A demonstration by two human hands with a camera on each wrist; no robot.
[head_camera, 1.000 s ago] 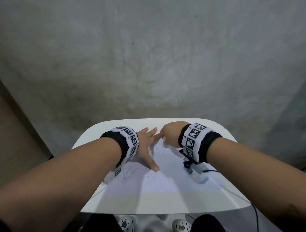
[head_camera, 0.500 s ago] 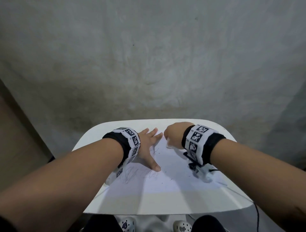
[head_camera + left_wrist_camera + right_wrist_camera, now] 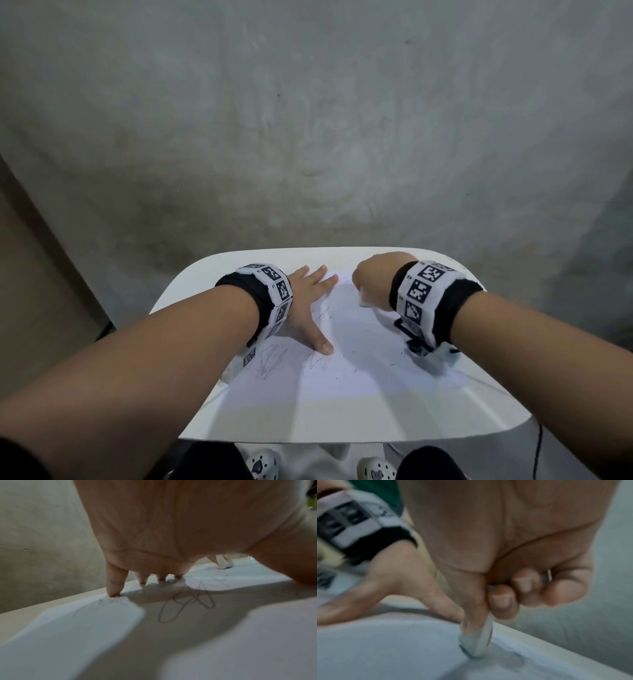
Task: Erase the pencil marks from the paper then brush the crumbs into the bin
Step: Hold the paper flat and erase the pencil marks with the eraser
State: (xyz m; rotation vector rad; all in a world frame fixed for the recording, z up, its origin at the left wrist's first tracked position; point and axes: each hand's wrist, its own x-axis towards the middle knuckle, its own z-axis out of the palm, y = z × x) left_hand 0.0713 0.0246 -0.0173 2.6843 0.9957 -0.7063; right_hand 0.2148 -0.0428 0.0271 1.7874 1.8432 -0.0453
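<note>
Left forearm: bare, with a marker-printed wristband [image 3: 274, 298].

Left hand [image 3: 310, 305]: laid flat on the paper [image 3: 359, 370], fingers [image 3: 114, 584] straight and spread apart, tips pressing the sheet at its far left part; thumb stretched toward the near side.

Paper: one white sheet lying flat on the white desk [image 3: 191, 294], reaching nearly to the desk's far edge.

Pencil marks [image 3: 274, 359]: grey scribbles on the sheet's left part, beside and just under the left hand; loops show in the left wrist view [image 3: 187, 604].

Crumbs [image 3: 400, 353]: small dark specks scattered over the sheet's middle and right.

Eraser [image 3: 477, 642]: white, upright, its lower end touching the paper near the sheet's far right corner, a grey smudge beside it.

Right hand [image 3: 373, 277]: fingers [image 3: 500, 600] curled and clamped round the eraser, thumb against its side.

Right forearm: second marker wristband [image 3: 424, 294], a small camera beneath it.
</note>
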